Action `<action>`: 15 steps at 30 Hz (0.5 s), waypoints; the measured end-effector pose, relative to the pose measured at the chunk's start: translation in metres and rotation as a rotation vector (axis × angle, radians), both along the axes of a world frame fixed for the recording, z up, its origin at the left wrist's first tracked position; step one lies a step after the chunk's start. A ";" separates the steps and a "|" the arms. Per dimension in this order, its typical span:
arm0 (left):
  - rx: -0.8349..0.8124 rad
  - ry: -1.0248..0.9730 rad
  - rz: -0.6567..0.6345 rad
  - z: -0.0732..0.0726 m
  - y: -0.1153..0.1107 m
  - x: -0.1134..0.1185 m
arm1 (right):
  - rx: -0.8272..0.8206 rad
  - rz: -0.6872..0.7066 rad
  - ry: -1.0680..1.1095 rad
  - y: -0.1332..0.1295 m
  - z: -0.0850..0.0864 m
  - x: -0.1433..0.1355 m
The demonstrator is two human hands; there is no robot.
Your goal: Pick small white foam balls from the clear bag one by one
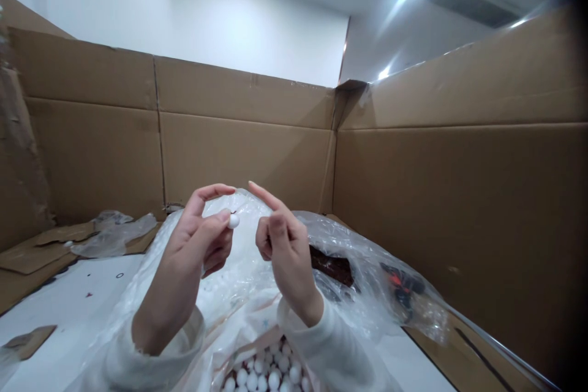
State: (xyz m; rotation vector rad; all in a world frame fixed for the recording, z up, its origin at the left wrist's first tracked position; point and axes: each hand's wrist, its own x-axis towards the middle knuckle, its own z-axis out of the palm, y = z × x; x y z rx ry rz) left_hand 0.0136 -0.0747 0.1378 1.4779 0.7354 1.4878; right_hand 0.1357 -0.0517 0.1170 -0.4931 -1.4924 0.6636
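Note:
My left hand is raised over a white plastic bag. It pinches a small white ball between thumb and curled fingers, with the index finger stretched above. A tiny dark bit shows at the ball's top. Beside it, my right hand points its index finger up toward the left index fingertip. Its thumb and other fingers are folded together; whatever they hold, if anything, is hidden. Below my wrists, an open plastic bag holds several white balls with dark red bits among them.
Cardboard walls stand behind and to the right. A clear plastic bag at right covers a dark brown piece and a black-and-red item. Crumpled plastic and cardboard scraps lie left on the white surface.

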 end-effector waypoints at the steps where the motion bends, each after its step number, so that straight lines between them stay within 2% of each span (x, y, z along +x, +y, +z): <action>1: -0.008 0.063 0.002 0.000 0.002 -0.001 | -0.099 0.085 0.077 0.000 0.002 0.000; 4: -0.031 0.324 -0.031 -0.003 0.007 -0.003 | -0.329 0.298 0.260 0.005 0.006 0.004; 8: 0.028 0.599 -0.037 -0.008 0.010 0.003 | -0.459 0.455 0.384 0.012 0.009 0.013; 12: 0.094 0.671 0.012 -0.011 0.011 0.008 | -0.499 0.496 0.416 0.016 0.008 0.016; 15: 0.146 0.653 0.149 -0.011 0.011 0.007 | -0.531 0.543 0.426 0.016 0.007 0.015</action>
